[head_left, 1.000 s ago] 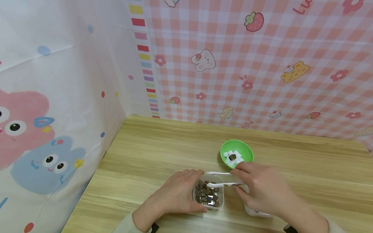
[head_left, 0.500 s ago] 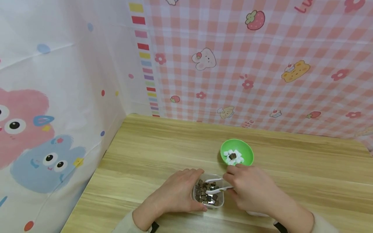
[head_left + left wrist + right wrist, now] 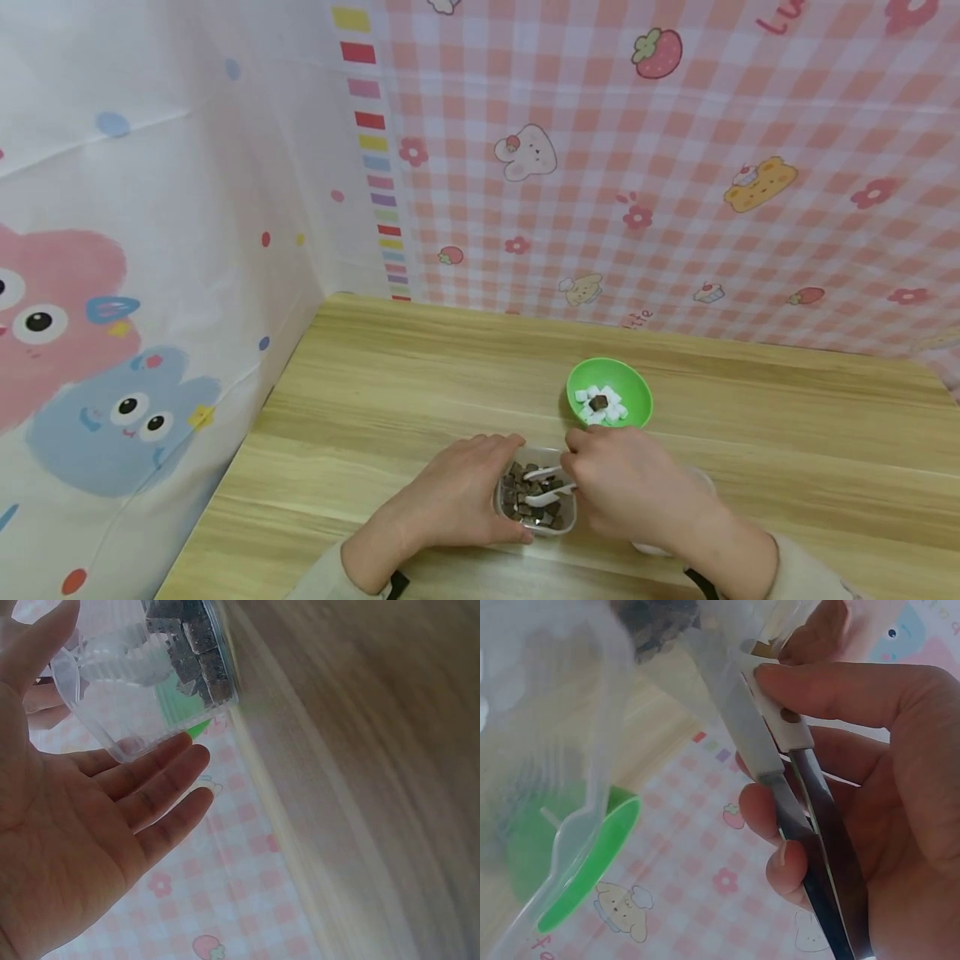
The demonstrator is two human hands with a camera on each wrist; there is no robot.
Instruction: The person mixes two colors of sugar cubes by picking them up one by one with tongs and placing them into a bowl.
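Pinching white-tipped metal tongs, your right hand holds them among dark brown cubes in the clear square plastic tub — near-left of the round green bowl — that your splayed left hand grips.

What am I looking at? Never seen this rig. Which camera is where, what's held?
No robot: a person works bare-handed. The wide picture comes from a head camera; the two closer ones from cameras on each wrist. The left hand holds a clear box of brown cubes; the right hand grips white-ended tongs, their tips inside that box. The wooden tabletop also bears a green bowl with white cubes and one brown cube, plus a second clear container.
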